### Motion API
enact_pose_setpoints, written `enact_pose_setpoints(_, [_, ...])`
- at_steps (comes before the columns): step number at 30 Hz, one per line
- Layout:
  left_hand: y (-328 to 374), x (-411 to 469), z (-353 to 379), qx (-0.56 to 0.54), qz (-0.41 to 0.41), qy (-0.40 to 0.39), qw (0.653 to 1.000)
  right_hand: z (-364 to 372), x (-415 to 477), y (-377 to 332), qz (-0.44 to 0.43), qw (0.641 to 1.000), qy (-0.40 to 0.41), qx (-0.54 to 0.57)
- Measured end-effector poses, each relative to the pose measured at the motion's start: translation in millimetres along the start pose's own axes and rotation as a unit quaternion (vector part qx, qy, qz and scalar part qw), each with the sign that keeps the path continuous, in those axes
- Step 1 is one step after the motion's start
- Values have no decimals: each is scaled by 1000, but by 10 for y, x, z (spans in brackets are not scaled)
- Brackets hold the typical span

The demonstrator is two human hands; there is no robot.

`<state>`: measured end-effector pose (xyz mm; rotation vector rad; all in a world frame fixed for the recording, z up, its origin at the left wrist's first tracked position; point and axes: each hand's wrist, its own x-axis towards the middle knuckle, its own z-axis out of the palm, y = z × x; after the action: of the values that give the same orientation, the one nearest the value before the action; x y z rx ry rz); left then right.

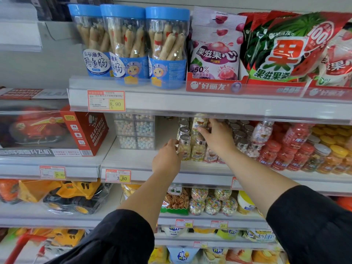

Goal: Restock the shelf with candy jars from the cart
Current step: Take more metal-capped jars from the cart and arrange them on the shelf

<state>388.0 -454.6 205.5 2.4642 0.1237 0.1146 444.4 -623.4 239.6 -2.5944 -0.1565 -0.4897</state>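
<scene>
— Silver-capped candy jar [184, 147], up and right of the 3.80 price tag [118, 176]: who has it?
— Left hand [167, 159], fingers curled round it, upright on the shelf [133, 158]. Right hand [217, 138], higher and further right of that tag, pinches a second jar [199, 123].

Left hand [167, 159] grips front jar [184, 147]; right hand [217, 138] holds raised jar [199, 121].
</scene>
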Motion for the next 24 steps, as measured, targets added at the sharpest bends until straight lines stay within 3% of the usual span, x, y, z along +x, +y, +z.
enact_pose_setpoints(15, [-5,-6,-32,22,-1,-24,999,76,41,64,-3,1000,13,-21])
enact_pose_setpoints(24, [-47,-97,-81,-23,20,-10,999,-92,-166,29,5,999,36,-13])
